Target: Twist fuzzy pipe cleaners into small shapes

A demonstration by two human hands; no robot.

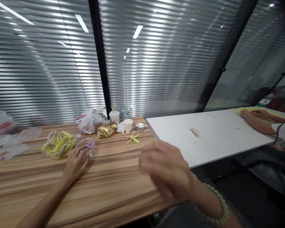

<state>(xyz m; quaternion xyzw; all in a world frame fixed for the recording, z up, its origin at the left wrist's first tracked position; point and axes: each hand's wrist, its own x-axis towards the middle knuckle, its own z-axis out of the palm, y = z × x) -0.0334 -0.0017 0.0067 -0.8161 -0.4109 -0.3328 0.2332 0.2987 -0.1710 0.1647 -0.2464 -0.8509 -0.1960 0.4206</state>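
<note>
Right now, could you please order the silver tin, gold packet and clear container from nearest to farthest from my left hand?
1. Clear container, right at your left hand.
2. Gold packet, farther back, to the right.
3. Silver tin, farther right, beyond the paper cup.

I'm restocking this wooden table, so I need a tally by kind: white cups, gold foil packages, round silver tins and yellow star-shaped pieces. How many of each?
White cups: 2
Shiny gold foil package: 1
Round silver tin: 1
Yellow star-shaped piece: 1
Total: 5
</note>
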